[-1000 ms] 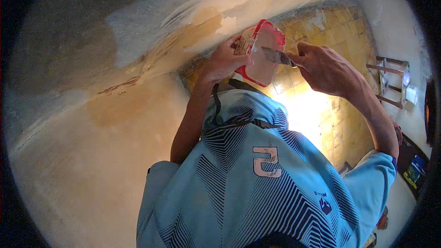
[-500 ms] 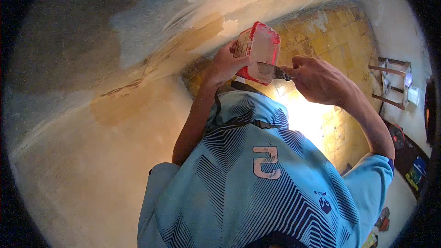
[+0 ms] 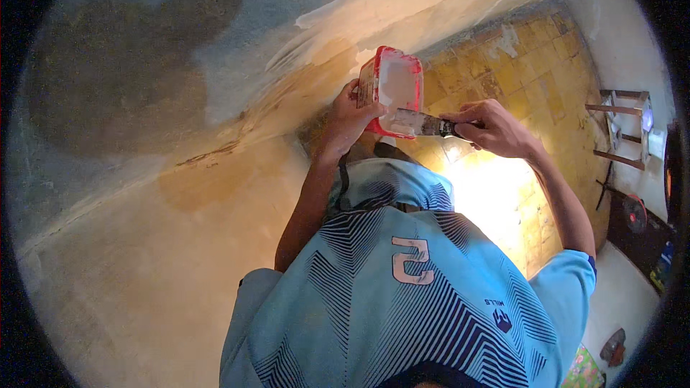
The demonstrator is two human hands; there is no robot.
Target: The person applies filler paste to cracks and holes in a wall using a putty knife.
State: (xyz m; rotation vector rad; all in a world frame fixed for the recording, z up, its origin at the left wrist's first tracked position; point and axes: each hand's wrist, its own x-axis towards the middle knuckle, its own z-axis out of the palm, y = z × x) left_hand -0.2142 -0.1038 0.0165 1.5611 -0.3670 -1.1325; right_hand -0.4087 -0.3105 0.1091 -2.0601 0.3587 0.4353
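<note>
My left hand (image 3: 350, 119) grips a rectangular plastic tub (image 3: 399, 80) with a red rim by its left side, thumb over the near edge. Whitish paste coats the inside of the tub, which is tilted so its opening faces me. In my right hand (image 3: 496, 128) is a putty knife (image 3: 431, 126), held by its dark handle. Its blade, stained and partly smeared, lies across the tub's near right rim, with the tip inside next to my left thumb. The far side of the tub is hidden.
A patchy plastered wall (image 3: 266, 36) with grey and tan areas rises close on the left. Yellow tiles (image 3: 532, 86) cover the floor, with a bright glare below my right hand. A wooden stool (image 3: 622, 129) stands at the right wall, near a red and black fan (image 3: 635, 213).
The tub has shifted slightly left and down in view. My right hand has turned, its fingers now stretched along the handle, and more of the putty knife shows outside the tub.
</note>
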